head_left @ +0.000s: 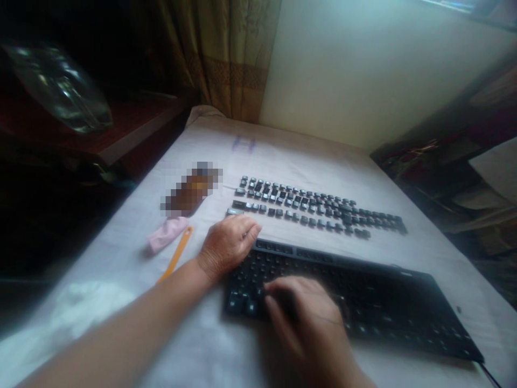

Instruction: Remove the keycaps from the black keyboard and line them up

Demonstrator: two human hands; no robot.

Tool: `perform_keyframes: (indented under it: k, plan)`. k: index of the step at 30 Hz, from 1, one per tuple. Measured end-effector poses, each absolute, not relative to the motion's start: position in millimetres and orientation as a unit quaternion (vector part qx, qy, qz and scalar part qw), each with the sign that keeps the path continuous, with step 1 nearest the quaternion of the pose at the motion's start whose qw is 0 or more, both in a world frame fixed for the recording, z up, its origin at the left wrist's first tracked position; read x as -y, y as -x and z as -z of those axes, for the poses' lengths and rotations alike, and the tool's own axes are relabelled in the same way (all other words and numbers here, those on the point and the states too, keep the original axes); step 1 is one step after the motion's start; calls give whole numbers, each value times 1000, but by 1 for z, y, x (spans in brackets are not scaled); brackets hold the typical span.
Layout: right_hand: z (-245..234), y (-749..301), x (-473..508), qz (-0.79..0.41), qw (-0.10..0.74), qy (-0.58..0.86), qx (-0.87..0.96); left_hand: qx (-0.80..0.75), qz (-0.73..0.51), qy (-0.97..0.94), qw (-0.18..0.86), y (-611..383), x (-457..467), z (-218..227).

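A black keyboard (388, 291) lies at a slant on the cloth-covered surface, bare of keycaps over much of its area. At its upper left corner, my left hand (230, 242) is closed against the edge, with most fingertips hidden. Over the keyboard's left part, my right hand (311, 318) is closed, thumb and forefinger close together near the keys. Something dark shows inside that hand, too blurred to name. Beyond the keyboard, loose black keycaps (297, 201) are laid out in rows.
Left of my left hand lie an orange strip-like tool (180, 250), a pink cloth (167, 234) and a pixelated brown item (191, 191). Crumpled whitish fabric (84, 307) is at lower left. A dark red wooden table (137, 129) stands beyond the left edge, and a cable (490, 374) leaves the keyboard's right end.
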State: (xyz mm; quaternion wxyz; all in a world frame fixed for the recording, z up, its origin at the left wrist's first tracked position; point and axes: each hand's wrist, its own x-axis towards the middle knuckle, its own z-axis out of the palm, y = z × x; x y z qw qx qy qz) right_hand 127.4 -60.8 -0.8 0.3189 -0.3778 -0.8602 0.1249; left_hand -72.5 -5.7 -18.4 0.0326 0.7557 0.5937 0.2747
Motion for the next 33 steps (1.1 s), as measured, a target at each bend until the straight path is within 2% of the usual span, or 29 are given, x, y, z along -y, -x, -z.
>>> perform_keyframes:
  k: [4,14,22,28,33]
  plan:
    - [1,-127,57,-131,322,366,863,-598,-271,-753,36,72,5,20]
    - [10,-128,57,-188,394,343,832,-603,-253,-756,23,70,7,21]
    - [10,-131,59,-223,394,363,815,-596,-255,-761,16,70,6,22]
    - [7,-132,57,-259,464,385,755,-591,-270,-760,23,70,6,25]
    - [11,-128,54,-242,454,382,768,-576,-300,-760,35,72,8,15]
